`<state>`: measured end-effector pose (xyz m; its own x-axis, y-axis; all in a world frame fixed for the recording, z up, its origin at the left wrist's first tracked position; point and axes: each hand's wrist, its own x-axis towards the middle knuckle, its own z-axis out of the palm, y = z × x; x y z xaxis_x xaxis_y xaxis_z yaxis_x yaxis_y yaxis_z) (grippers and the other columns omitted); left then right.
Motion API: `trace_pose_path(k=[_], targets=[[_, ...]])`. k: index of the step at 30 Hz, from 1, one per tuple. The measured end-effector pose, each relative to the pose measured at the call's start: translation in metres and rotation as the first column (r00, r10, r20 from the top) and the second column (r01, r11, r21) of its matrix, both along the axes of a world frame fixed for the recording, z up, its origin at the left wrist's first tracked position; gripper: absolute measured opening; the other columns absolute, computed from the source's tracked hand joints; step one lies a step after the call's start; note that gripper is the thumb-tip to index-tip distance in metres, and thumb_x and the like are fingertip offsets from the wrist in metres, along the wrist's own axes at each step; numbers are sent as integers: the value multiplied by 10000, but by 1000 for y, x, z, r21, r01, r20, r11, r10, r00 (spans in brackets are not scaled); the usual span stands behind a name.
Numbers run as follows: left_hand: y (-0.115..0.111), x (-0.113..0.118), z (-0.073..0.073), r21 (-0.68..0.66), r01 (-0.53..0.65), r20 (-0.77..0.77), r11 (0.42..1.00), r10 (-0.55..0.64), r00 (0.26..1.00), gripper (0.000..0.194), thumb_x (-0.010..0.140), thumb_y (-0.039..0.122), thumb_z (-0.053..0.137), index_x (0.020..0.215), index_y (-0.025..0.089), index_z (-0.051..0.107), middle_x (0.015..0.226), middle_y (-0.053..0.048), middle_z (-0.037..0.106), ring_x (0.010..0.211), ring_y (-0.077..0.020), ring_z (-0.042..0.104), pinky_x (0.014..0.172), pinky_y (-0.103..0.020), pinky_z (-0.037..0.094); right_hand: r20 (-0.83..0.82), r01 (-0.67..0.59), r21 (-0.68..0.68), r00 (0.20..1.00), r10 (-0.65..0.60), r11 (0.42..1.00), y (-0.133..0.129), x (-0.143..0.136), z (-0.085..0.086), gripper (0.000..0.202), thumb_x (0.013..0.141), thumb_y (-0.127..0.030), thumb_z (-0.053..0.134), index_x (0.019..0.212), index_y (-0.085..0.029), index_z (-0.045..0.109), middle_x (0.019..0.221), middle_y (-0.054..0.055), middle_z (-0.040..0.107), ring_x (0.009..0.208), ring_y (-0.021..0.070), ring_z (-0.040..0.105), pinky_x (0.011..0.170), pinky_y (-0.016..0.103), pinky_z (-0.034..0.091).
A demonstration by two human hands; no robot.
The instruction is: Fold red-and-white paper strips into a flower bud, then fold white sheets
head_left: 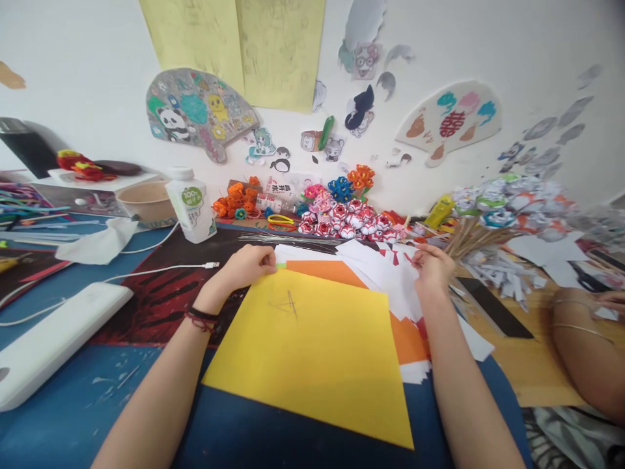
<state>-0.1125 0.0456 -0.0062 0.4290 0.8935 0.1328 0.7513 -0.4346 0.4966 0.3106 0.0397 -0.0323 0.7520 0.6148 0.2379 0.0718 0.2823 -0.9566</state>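
Note:
A large yellow sheet of paper (336,352) with a pencilled mark like a letter A lies slanted in front of me. My left hand (252,266) is closed at its far left corner, fingertips pinched on the edge. Under it are an orange sheet (410,339) and white papers (395,286), some with red patches. My right hand (433,266) is closed at the far right of these papers, its fingertips pinching the edge of a white piece. The inner fingers of both hands are partly hidden.
Paper flowers (342,221) and thin wires (288,240) lie along the wall. A white bottle (191,205), a paper bowl (146,198) and a white power strip (63,342) are at left. A paper bouquet (498,208) and another person's arm (581,345) are at right.

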Motion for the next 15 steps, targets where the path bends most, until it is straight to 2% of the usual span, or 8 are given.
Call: trace_pose_path(k=[3,6,10,15], targets=[[4,-7,-1,39,-114,9,993,113,994,118,762,335,665,752,221,633,728,2,719,700,-187,631,609,-261,354,33,-162,-76,986,165,984,-2,-11,0,156,575,-222,583,692,-160,666,506,-24,551,459,99,494,460,213,363],[6,-13,-2,66,-195,23,979,194,981,130,774,353,665,758,229,630,695,14,718,688,-186,625,616,-265,349,75,-323,-155,939,337,934,-5,-25,0,197,578,-228,626,738,-149,710,582,7,625,531,114,553,515,228,407],[7,-16,-4,58,-226,141,972,216,966,167,768,380,676,758,218,639,662,24,715,649,-167,618,642,-261,372,140,-475,-256,844,518,842,-10,-43,-1,334,637,-290,708,948,-173,748,833,55,743,745,170,660,694,287,502],[7,-15,-4,26,-232,255,972,218,942,192,738,380,689,756,194,644,638,22,712,654,-162,628,676,-253,403,207,-579,-345,721,662,739,-13,-58,-6,476,703,-353,746,1155,-222,677,1077,74,741,998,225,684,930,394,503]])
